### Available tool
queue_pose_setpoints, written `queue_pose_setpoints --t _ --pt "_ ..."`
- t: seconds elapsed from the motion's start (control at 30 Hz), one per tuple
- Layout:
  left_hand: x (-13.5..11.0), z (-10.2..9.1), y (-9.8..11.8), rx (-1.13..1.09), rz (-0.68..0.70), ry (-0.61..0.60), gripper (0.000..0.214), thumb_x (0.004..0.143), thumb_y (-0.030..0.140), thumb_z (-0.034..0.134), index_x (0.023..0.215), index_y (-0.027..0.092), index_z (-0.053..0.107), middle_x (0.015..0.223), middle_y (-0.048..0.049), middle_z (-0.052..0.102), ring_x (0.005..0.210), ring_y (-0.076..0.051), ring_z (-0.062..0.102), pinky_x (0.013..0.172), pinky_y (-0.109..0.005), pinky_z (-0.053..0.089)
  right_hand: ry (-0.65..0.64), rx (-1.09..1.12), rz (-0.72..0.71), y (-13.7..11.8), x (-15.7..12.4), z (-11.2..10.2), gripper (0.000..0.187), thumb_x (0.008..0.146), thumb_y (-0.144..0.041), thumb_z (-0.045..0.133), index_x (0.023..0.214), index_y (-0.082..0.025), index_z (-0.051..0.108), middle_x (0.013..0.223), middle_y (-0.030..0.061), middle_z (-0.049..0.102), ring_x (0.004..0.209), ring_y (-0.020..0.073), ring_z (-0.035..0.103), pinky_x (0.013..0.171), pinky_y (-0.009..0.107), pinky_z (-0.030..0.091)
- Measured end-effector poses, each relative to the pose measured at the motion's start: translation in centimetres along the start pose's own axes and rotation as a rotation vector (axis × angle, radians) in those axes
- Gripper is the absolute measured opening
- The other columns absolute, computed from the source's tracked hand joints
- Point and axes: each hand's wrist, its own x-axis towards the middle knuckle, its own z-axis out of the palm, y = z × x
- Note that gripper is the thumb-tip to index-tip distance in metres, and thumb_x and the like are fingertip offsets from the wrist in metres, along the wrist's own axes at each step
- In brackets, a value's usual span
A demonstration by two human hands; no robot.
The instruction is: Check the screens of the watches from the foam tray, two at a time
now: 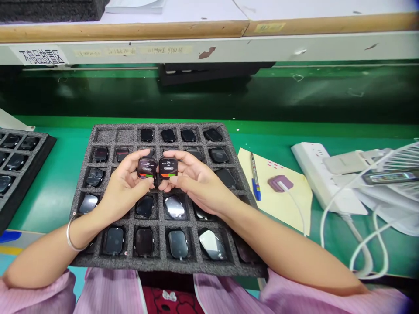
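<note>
Left fingers (140, 189) and right fingers (188, 185) each pinch a glossy, black, rounded-square smartwatch (168, 166). Beside them, orange-green screen bars (168, 175) glow.

Lit smartwatches (168, 167): 2, mid-frame
Foam watch trays (170, 267) on the green bench (60, 157): 2
Dark smartwatches (168, 135), centre tray's top row: 4
Pens (255, 179): just 1, right
Power strips (319, 172): 1, far right
Bangles (68, 235): 1

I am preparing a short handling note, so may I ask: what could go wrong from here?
The left watch and right watch, held side by side by the left hand and right hand, might knock together. If one slips, it could strike watches in the foam tray below. The silver bracelet might catch the tray.
</note>
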Motion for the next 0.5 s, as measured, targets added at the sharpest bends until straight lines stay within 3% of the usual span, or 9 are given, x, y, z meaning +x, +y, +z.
queue_pose_setpoints --t 0.23,0.5 --pt "-0.07 -0.28 0.16 0.016 -0.036 -0.012 0.053 0.083 0.018 0.081 0.131 0.024 0.058 0.109 -0.0028 0.075 0.074 -0.01 0.072 0.073 -0.025 0.065 -0.001 -0.033 -0.029 0.11 -0.31 -0.13 0.055 0.084 -0.018 0.077 0.134 -0.025 0.055 0.099 -0.0004 0.075 0.081 0.0162 0.077 0.078 0.034 0.064" --pt "-0.23 -0.21 0.57 0.048 -0.084 -0.003 0.055 0.081 0.015 0.079 0.132 0.022 0.058 0.112 -0.0041 0.075 0.072 -0.012 0.076 0.072 -0.026 0.068 0.002 0.018 -0.013 0.07 -0.19 -0.03 0.048 0.078 -0.014 0.072 0.123 -0.024 0.059 0.092 -0.0025 0.075 0.074 0.0149 0.076 0.074 0.032 0.063"
